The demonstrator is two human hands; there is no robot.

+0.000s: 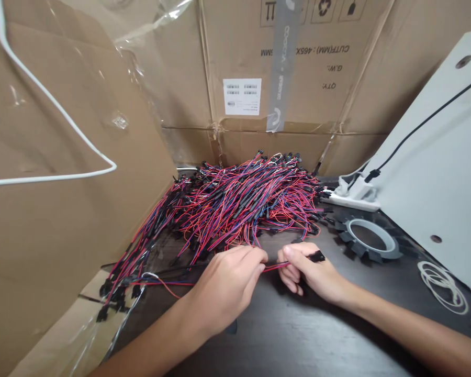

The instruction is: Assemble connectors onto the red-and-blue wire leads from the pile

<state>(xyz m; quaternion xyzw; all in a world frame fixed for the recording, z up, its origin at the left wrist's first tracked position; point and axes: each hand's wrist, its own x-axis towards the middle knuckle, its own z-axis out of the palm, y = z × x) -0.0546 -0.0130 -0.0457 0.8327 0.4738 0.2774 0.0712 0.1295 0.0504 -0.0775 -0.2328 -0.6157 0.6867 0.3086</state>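
Observation:
A big heap of thin red, blue and black wires (235,201) with black end connectors lies on the dark table (298,335). Just in front of the heap, my left hand (227,285) pinches a red-and-blue wire (275,266) between thumb and fingers. My right hand (310,269) grips the same wire at its other end, and the wire's black connector (317,256) sticks out above the index finger. The two hands sit close together with the short wire stretched between them. A bundled strand of wires (129,272) trails off to the left.
Cardboard boxes (298,78) wall the back, and a cardboard sheet under clear plastic (63,183) walls the left. A white panel (435,157) with a black cable leans at right. Near it are a white power strip (353,196), a toothed grey ring (367,238) and white loops (443,285).

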